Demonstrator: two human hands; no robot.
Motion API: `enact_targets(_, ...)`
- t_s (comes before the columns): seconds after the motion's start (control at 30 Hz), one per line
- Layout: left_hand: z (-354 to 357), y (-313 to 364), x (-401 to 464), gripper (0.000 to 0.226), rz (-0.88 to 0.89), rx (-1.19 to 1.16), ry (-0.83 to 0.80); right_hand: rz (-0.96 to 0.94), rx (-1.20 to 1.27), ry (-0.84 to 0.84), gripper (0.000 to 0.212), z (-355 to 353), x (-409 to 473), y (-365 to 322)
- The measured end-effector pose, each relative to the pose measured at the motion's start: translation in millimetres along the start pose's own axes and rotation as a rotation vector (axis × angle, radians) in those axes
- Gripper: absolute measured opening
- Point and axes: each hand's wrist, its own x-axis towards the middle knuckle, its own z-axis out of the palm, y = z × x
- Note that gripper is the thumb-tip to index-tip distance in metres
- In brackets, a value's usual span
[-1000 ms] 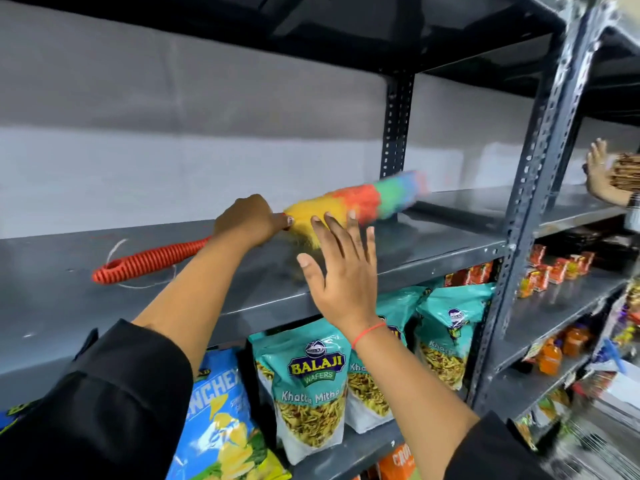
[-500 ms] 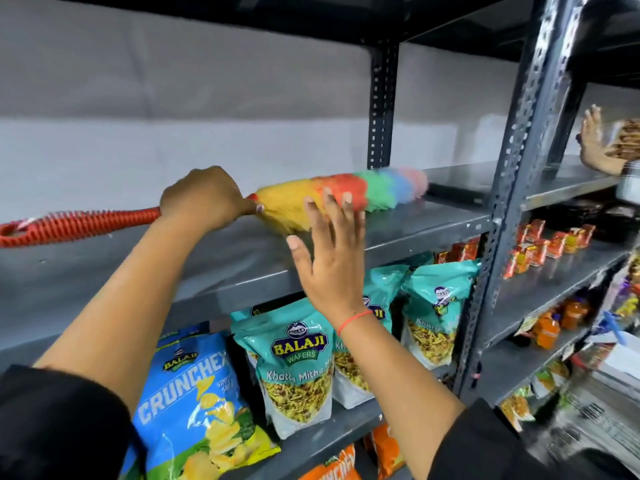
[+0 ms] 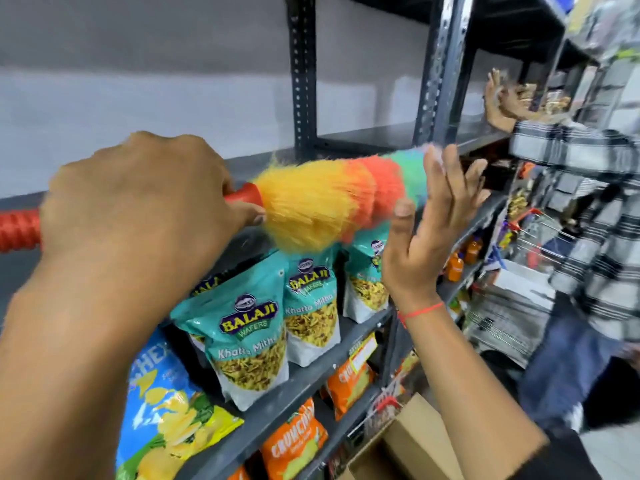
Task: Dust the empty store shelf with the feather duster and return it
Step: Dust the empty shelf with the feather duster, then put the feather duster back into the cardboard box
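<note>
Your left hand [image 3: 138, 202] is closed in a fist around the red ribbed handle of the feather duster [image 3: 329, 199], gripping it right where the handle meets the fluff; a stretch of the handle sticks out past your knuckles toward the left edge of the view. Your right hand [image 3: 426, 233] is open, fingers spread and pointing up, palm turned toward the shelving, and it holds nothing. Its fingertips overlap the green end of the duster head, though you cannot tell whether they actually touch the fluff. A thin red thread [image 3: 420, 310] circles that wrist.

The duster's head runs yellow, then orange-red, then green, with a pale tip showing above your right fingers. It lies roughly level along the front edge of the empty grey shelf [image 3: 363, 140], its yellow fibres hanging down over the lip.

Just beneath, the next shelf carries teal Balaji wafer bags [image 3: 249, 341] standing upright in a row, with a blue chips bag [image 3: 162, 407] to their left. Lower again sit orange snack packets [image 3: 294, 441], and a brown cardboard box [image 3: 408, 445] shows near your right forearm. A perforated metal upright [image 3: 440, 67] divides this bay from the next one.

To the right, another person in a checked shirt [image 3: 595, 209] reaches up toward the neighbouring shelves, blurred.
</note>
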Motion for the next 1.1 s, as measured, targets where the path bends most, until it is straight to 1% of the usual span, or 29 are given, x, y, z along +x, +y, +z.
enact_targets(0.07,-1.9,-1.7,-9.3,0.034,0.039,-0.221,-0.055,0.027,-0.036,-0.037,0.057,-6.7,-8.5,3.5)
enact_targets(0.1,-0.7,-2.6,-13.3,0.050,0.072,-0.307,-0.081,0.041,-0.054,-0.043,0.058,-9.9,-11.9,4.3)
enact_targets(0.13,-5.4,1.7,-18.7,0.033,0.134,-0.277,-0.121,0.058,-0.069,-0.039,0.061,-12.9,-14.4,4.6)
enact_targets(0.17,-3.0,1.6,-19.3,0.011,0.211,-0.251,-0.119,0.077,-0.076,-0.029,0.062,-16.0,-16.4,4.9)
enact_targets(0.2,-3.5,2.2,-22.0,0.036,0.227,-0.138,-0.141,0.097,-0.076,-0.022,0.062,-19.7,-18.9,5.1)
enact_targets(0.23,-3.5,4.7,-24.0,0.044,0.267,-0.077,-0.204,0.116,-0.074,-0.023,0.062,-22.9,-21.7,6.5)
enact_targets(0.27,-1.8,10.3,-24.8,0.050,0.248,-0.034,-0.239,0.134,-0.084,-0.034,0.061,-27.5,-26.9,7.9)
enact_targets(0.3,5.4,12.0,-26.7,0.048,0.267,0.064,-0.230,0.151,-0.103,-0.054,0.062,-32.2,-33.4,10.4)
enact_targets(0.33,11.5,16.9,-29.6,0.048,0.246,0.170,-0.248,0.162,-0.127,-0.084,0.064,-37.0,-41.6,13.6)
enact_targets(0.4,32.1,25.1,-37.2,0.047,0.260,0.293,-0.261,0.176,-0.192,-0.166,0.066,-46.7,-62.4,22.3)
enact_targets(0.5,75.6,37.6,-50.0,0.023,0.306,0.357,-0.361,0.220,-0.308,-0.302,0.064,-59.3,-102.2,40.2)
enact_targets(0.57,111.9,45.7,-59.0,0.012,0.356,0.378,-0.482,0.251,-0.386,-0.428,0.059,-68.5,-133.4,54.6)
enact_targets(0.63,155.0,53.3,-71.0,0.021,0.395,0.386,-0.606,0.258,-0.468,-0.559,0.051,-76.5,-166.4,69.3)
enact_targets(0.73,219.9,63.4,-94.5,0.029,0.430,0.378,-0.746,0.270,-0.573,-0.718,0.046,-84.6,-211.4,90.5)
enact_targets(0.83,281.9,70.2,-119.1,0.031,0.456,0.367,-0.854,0.309,-0.642,-0.872,0.046,-95.7,-252.4,112.3)
enact_targets(1.0,370.9,81.5,-155.1,0.035,0.455,0.336,-0.995,0.330,-0.711,-1.075,0.046,-116.6,-311.8,149.5)
enact_targets(1.1,415.2,82.6,-180.2,0.034,0.438,0.345,-1.073,0.376,-0.730,-1.152,0.049,-126.5,-348.1,167.7)
